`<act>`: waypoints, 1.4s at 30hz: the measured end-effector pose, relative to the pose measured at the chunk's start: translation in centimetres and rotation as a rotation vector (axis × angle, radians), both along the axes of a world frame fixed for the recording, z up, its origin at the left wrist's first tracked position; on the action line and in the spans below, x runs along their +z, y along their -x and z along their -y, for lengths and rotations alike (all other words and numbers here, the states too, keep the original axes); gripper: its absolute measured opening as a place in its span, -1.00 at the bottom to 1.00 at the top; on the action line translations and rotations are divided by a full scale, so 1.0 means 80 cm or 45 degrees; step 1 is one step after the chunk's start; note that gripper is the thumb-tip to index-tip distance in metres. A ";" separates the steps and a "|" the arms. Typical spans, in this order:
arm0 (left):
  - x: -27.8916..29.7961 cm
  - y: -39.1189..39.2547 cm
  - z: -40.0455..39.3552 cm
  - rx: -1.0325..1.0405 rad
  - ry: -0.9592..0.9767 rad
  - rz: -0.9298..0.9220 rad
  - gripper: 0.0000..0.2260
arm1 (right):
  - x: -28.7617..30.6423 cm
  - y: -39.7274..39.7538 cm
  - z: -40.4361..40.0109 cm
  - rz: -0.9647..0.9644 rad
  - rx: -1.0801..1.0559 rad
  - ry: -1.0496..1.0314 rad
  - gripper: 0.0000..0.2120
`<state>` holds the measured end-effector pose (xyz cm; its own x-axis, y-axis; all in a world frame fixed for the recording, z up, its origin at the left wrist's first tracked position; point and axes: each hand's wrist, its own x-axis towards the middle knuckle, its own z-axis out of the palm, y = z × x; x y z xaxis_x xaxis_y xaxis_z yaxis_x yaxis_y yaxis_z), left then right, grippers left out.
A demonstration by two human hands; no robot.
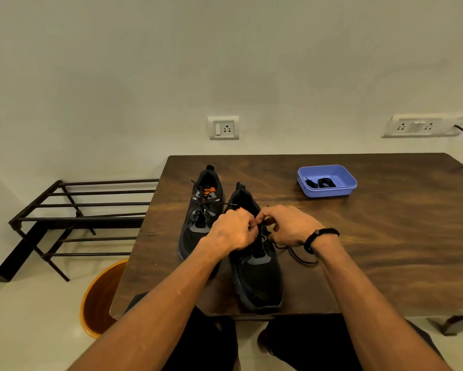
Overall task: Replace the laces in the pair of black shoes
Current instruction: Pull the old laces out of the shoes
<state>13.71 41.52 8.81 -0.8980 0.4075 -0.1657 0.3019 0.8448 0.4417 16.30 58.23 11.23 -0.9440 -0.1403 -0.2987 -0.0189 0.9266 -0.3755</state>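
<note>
- Black lace [292,253] pinched by left hand [234,228] and right hand [289,226] over the nearer shoe [257,266] on the bench [385,236].
- Tugging could snag an eyelet (2 shoes crowd together), dragging that shoe off the near edge.

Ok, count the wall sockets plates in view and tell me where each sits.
2. One socket plate is on the wall above the table's far-left corner; a wider socket plate is at far right, with a cable beside it.
</note>
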 end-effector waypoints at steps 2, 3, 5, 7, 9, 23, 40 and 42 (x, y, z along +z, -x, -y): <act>0.001 0.001 0.000 0.021 -0.015 -0.004 -0.87 | 0.000 0.001 -0.001 0.002 0.006 0.020 -0.54; 0.002 0.001 0.000 0.058 -0.046 -0.019 -0.83 | 0.000 0.002 -0.001 0.005 0.010 0.026 -0.54; 0.005 -0.002 0.000 0.147 -0.086 -0.064 -0.81 | 0.001 0.002 -0.003 0.005 0.010 0.034 -0.53; 0.010 -0.007 0.001 0.185 -0.022 -0.142 -0.87 | 0.002 0.001 -0.004 0.016 0.007 0.056 -0.48; 0.011 -0.006 0.004 0.161 0.011 -0.171 -0.91 | 0.003 0.001 -0.004 0.020 0.006 0.061 -0.45; 0.023 0.002 0.016 0.241 0.073 -0.263 -0.81 | -0.001 0.004 -0.004 0.034 0.021 0.070 -0.42; 0.015 0.006 0.020 0.029 0.056 -0.024 -0.85 | 0.003 0.001 0.002 0.038 0.034 0.087 -0.47; 0.018 0.005 0.020 0.040 0.074 -0.049 -0.86 | 0.002 0.001 0.002 0.035 0.024 0.090 -0.51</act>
<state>13.34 39.90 10.22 -0.9164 0.3697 -0.1532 0.2906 0.8780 0.3803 16.19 58.04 11.37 -0.9325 -0.1795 -0.3133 -0.0246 0.8973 -0.4408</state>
